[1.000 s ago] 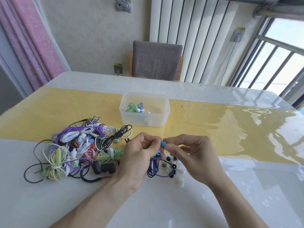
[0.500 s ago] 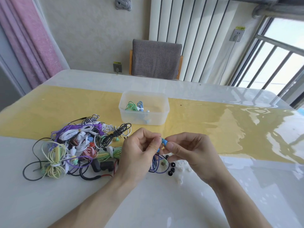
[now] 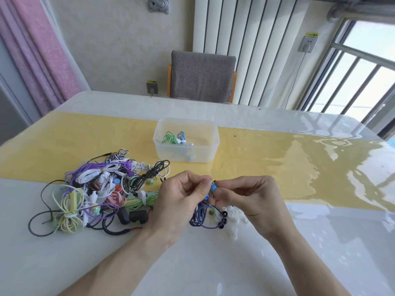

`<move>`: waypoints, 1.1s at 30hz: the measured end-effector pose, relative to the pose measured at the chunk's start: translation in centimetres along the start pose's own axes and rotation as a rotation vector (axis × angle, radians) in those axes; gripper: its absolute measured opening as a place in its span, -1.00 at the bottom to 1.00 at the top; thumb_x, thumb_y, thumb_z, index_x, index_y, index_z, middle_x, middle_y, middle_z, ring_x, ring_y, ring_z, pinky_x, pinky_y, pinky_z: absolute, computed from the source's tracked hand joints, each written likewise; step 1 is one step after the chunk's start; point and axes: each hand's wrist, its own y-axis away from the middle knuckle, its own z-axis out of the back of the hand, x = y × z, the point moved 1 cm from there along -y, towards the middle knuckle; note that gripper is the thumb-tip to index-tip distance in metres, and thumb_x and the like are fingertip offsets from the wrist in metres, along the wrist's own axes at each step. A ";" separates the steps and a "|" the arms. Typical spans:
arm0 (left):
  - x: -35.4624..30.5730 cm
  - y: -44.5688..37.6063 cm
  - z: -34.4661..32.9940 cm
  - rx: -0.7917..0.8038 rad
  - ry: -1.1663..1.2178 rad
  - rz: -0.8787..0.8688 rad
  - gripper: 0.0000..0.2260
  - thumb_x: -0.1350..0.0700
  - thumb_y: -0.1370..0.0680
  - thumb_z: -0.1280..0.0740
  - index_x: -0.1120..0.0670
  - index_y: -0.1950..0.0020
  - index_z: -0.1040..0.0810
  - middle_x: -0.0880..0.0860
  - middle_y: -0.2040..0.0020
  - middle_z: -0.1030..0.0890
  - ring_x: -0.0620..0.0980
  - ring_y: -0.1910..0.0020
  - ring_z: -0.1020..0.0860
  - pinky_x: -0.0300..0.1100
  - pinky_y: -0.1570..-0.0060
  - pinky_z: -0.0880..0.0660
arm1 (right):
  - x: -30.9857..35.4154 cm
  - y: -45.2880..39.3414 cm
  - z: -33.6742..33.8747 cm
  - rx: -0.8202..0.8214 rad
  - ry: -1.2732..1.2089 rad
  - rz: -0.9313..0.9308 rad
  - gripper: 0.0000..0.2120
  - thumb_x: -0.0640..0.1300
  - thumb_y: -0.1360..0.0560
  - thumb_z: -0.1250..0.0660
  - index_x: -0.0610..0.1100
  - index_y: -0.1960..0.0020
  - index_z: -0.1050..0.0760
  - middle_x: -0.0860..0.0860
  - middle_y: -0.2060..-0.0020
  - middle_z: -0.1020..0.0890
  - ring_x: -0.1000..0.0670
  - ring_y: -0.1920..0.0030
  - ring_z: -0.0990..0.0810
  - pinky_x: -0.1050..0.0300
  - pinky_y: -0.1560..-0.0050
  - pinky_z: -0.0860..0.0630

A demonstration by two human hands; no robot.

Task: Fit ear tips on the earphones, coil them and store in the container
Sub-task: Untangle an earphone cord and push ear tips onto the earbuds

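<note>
My left hand (image 3: 178,201) and my right hand (image 3: 252,200) meet above the table and both pinch a blue earbud (image 3: 213,186) between fingertips. Its blue-purple cable (image 3: 202,216) hangs down from the hands in loops onto the table. Loose black and white ear tips (image 3: 229,216) lie on the table just under my right hand. A clear plastic container (image 3: 186,155) stands behind the hands on the yellow runner, with a green coil and a blue coil of earphones inside.
A tangled pile of earphones (image 3: 96,193) in purple, white, yellow, red, green and black lies left of my hands. A grey chair (image 3: 202,76) stands at the table's far side. The glossy table (image 3: 299,242) extends to the right.
Both hands have stayed together on the blue earbud, with small finger shifts. The hanging cable has swung slightly.
</note>
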 end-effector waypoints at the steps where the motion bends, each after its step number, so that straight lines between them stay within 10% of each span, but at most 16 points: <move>1: 0.0 0.0 0.0 -0.003 -0.017 -0.007 -0.92 0.23 -0.50 -0.38 0.25 0.08 -0.61 0.13 0.25 -0.67 0.00 0.35 -0.60 -0.24 0.33 -0.53 | 0.0 0.0 0.0 -0.012 0.006 0.008 -0.95 -0.31 -0.39 -0.52 -0.23 0.15 -0.73 -0.21 0.27 -0.73 -0.13 0.26 -0.73 0.08 0.12 -0.65; 7: -0.4 0.0 0.4 0.097 -0.066 0.022 -0.76 0.13 -0.36 -0.46 0.25 0.06 -0.61 0.17 0.11 -0.70 0.08 0.24 -0.65 -0.20 0.25 -0.56 | 0.2 0.2 -0.1 -0.009 -0.020 0.015 -0.90 -0.25 -0.36 -0.55 -0.27 0.16 -0.72 -0.25 0.28 -0.71 -0.19 0.23 -0.72 -0.02 0.11 -0.66; 15: -1.1 0.0 -0.2 0.081 0.232 0.310 -0.88 0.22 -0.33 -0.42 0.23 0.23 -0.52 0.18 0.42 -0.51 -0.04 0.54 -0.44 -0.30 0.53 -0.39 | 0.7 0.4 -0.2 0.106 -0.055 0.005 -0.90 -0.29 -0.44 -0.46 -0.28 0.07 -0.72 -0.26 0.25 -0.71 -0.10 0.22 -0.71 0.16 0.13 -0.62; 23: -0.5 -0.2 -0.4 0.082 0.374 0.446 -0.81 0.17 -0.35 -0.41 0.27 0.17 -0.52 0.13 0.38 -0.50 -0.08 0.48 -0.45 -0.34 0.55 -0.36 | 0.8 0.5 -0.4 -0.017 0.202 0.166 -0.79 -0.34 -0.51 -0.42 -0.08 0.17 -0.74 -0.08 0.33 -0.72 -0.17 0.31 -0.61 -0.24 0.19 -0.57; 33: -0.5 -0.2 -0.1 0.134 0.433 0.502 -0.87 0.18 -0.42 -0.38 0.20 0.28 -0.51 0.11 0.33 -0.47 -0.09 0.47 -0.45 -0.34 0.54 -0.36 | 0.5 0.2 -0.5 -0.005 0.089 0.099 -0.84 -0.35 -0.52 -0.40 -0.20 0.17 -0.71 -0.11 0.34 -0.72 -0.03 0.32 -0.65 0.17 0.20 -0.58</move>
